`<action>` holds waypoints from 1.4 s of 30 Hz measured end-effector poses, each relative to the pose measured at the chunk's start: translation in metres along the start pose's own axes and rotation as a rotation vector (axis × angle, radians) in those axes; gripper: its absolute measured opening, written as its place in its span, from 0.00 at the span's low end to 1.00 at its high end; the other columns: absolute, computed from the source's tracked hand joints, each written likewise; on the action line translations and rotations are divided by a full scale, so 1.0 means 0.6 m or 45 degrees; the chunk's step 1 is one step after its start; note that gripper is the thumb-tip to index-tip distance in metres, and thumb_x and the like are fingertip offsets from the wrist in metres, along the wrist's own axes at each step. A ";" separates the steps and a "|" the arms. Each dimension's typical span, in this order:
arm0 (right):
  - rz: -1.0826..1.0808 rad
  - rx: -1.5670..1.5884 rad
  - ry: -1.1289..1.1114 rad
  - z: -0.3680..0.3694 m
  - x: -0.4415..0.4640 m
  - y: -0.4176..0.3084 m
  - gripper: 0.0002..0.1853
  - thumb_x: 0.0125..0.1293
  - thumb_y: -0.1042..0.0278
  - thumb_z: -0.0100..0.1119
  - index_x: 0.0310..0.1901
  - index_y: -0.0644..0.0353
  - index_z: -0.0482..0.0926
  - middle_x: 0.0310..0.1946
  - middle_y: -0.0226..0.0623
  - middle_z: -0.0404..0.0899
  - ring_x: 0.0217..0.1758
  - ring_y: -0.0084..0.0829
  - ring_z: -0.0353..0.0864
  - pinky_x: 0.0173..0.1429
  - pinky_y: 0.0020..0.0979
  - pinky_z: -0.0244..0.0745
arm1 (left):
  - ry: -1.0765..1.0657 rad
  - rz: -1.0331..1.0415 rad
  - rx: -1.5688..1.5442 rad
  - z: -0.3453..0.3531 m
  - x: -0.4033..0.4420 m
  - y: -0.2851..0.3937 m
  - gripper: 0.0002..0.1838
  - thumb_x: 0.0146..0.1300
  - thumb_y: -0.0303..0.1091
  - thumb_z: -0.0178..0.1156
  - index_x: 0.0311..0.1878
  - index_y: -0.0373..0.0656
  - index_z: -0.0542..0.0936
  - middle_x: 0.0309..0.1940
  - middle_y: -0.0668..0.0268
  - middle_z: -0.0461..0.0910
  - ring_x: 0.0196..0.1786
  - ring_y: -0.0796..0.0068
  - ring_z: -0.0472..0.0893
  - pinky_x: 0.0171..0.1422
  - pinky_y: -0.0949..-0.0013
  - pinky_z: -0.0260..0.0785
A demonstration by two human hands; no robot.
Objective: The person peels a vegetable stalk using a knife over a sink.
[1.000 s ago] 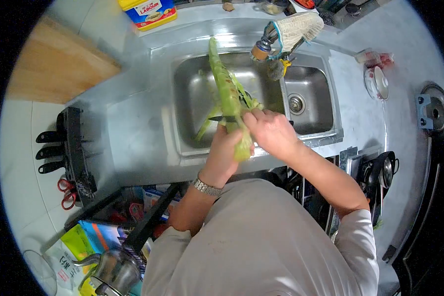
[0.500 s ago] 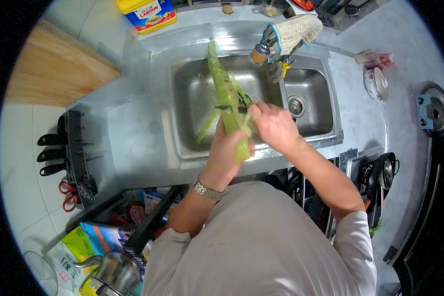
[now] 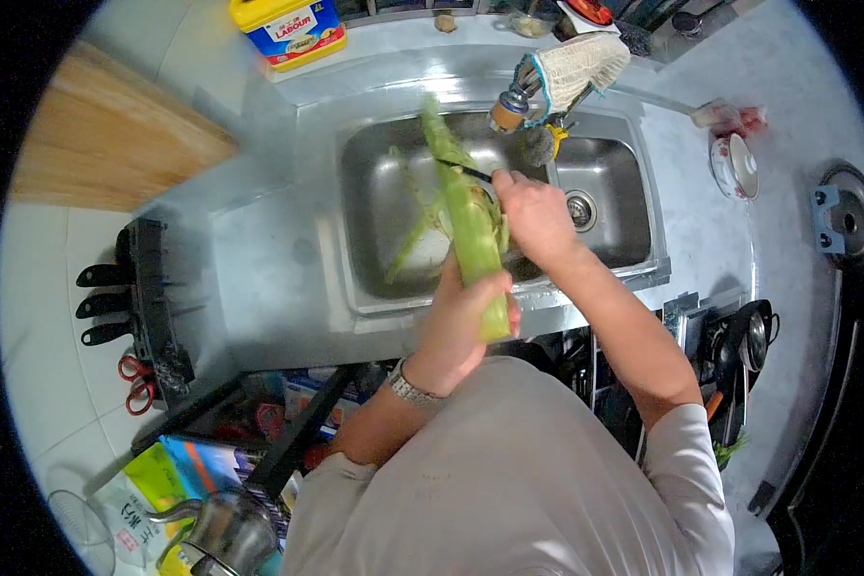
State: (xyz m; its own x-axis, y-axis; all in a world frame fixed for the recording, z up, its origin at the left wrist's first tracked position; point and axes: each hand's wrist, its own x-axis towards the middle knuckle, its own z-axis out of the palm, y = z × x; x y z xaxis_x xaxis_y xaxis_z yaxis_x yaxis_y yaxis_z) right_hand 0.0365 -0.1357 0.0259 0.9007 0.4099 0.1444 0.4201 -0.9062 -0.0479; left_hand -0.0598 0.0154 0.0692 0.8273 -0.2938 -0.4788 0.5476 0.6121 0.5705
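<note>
My left hand (image 3: 468,322) is closed around the lower end of a long green celtuce stalk (image 3: 475,240), which slants up over the sink. A wristwatch is on that wrist. My right hand (image 3: 538,216) grips a small knife (image 3: 466,171) whose narrow dark blade lies across the upper part of the stalk. The fingers hide its handle. Loose strips of peel hang beside the stalk near my right hand. More green peel (image 3: 408,248) lies in the left sink basin (image 3: 370,192) below.
A faucet (image 3: 509,108) with a cloth (image 3: 586,69) over it stands behind the basins. A scrubber (image 3: 540,146) hangs beside it. Left are a knife rack (image 3: 149,298) and red scissors (image 3: 136,384); a yellow jug (image 3: 288,34) stands at the back.
Both hands and the stalk have shifted slightly right and toward me. The knife has moved further up the stalk, toward its far end.
</note>
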 end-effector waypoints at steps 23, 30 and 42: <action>-0.184 0.265 -0.162 -0.080 -0.086 -0.032 0.05 0.60 0.70 0.55 0.35 0.59 0.71 0.28 0.43 0.79 0.32 0.44 0.85 0.34 0.41 0.80 | 0.103 0.039 0.022 -0.035 0.025 -0.035 0.20 0.63 0.28 0.61 0.57 0.47 0.68 0.37 0.67 0.77 0.29 0.74 0.79 0.27 0.67 0.75; -0.379 0.269 -0.275 -0.109 -0.096 -0.039 0.09 0.57 0.71 0.56 0.39 0.61 0.71 0.31 0.40 0.77 0.35 0.39 0.84 0.35 0.37 0.80 | -0.053 0.016 -0.007 -0.055 0.024 -0.030 0.41 0.59 0.21 0.64 0.73 0.53 0.56 0.46 0.66 0.76 0.36 0.76 0.80 0.32 0.70 0.76; -0.400 0.146 -0.158 -0.097 -0.084 -0.052 0.10 0.57 0.65 0.59 0.36 0.57 0.70 0.30 0.37 0.75 0.33 0.37 0.84 0.34 0.35 0.80 | -0.143 0.028 -0.030 -0.052 0.020 -0.019 0.39 0.61 0.22 0.63 0.72 0.53 0.56 0.45 0.66 0.76 0.36 0.75 0.79 0.32 0.68 0.76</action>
State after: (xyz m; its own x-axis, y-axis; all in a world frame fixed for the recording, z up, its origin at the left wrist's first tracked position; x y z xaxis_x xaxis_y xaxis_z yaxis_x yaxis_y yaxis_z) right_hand -0.0286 -0.1344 0.0779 0.7291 0.6826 0.0488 0.6822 -0.7192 -0.1320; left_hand -0.0600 0.0281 0.0360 0.8487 -0.3599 -0.3875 0.5271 0.6360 0.5636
